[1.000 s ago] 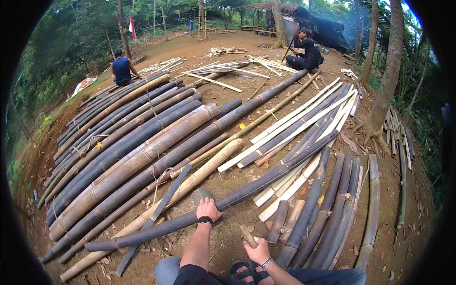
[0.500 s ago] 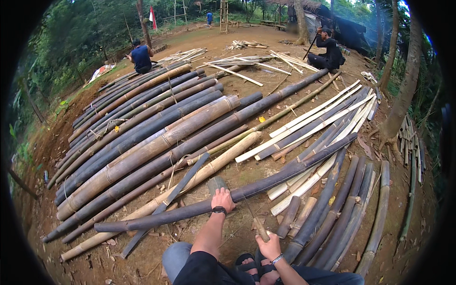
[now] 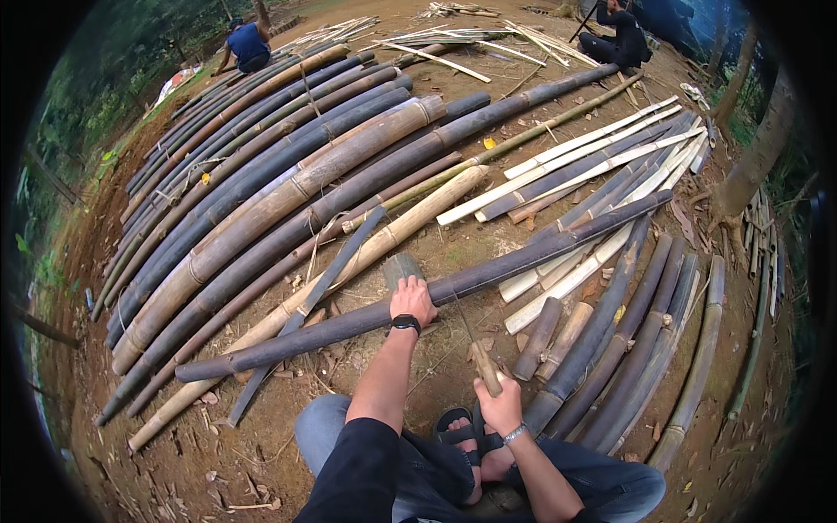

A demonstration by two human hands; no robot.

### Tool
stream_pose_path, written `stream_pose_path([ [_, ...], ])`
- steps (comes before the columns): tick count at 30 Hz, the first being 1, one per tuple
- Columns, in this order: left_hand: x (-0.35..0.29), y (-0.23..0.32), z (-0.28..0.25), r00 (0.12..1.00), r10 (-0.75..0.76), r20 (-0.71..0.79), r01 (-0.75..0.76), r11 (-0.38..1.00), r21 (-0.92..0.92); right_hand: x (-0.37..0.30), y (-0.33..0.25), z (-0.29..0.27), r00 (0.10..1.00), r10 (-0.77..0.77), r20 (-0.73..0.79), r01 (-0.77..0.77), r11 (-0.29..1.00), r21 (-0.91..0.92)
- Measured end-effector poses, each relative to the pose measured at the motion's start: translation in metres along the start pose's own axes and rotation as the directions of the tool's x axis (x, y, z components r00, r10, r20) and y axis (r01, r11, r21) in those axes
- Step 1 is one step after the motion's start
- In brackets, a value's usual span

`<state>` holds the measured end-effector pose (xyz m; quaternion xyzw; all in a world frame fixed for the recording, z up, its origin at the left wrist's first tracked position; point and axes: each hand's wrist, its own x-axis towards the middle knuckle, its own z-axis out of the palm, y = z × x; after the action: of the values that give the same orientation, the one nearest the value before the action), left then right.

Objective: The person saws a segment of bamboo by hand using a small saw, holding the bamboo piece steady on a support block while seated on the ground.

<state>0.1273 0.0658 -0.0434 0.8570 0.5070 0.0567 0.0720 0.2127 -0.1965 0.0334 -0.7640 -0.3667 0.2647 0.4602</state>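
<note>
Bare brown earth ground (image 3: 453,253), scattered with dry leaves and chips. Directly on it: long dark bamboo poles (image 3: 261,183) side by side at left, pale split bamboo strips (image 3: 593,144) at upper right, short cut bamboo pieces (image 3: 558,336) near right, one dark pole (image 3: 488,275) across the middle.
</note>
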Motion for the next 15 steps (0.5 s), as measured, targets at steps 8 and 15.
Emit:
stream_pose_path([
  [8,-0.002,0.021,0.006,0.999,0.035,0.018,-0.034,0.998,-0.051,0.045,0.028,0.006,0.998,0.060,-0.003,-0.060,0.998,-0.031],
  [15,0.002,0.002,0.002,0.996,0.013,0.090,-0.012,1.000,-0.018,0.017,0.013,0.012,0.999,0.020,0.034,-0.019,1.000,-0.018],
])
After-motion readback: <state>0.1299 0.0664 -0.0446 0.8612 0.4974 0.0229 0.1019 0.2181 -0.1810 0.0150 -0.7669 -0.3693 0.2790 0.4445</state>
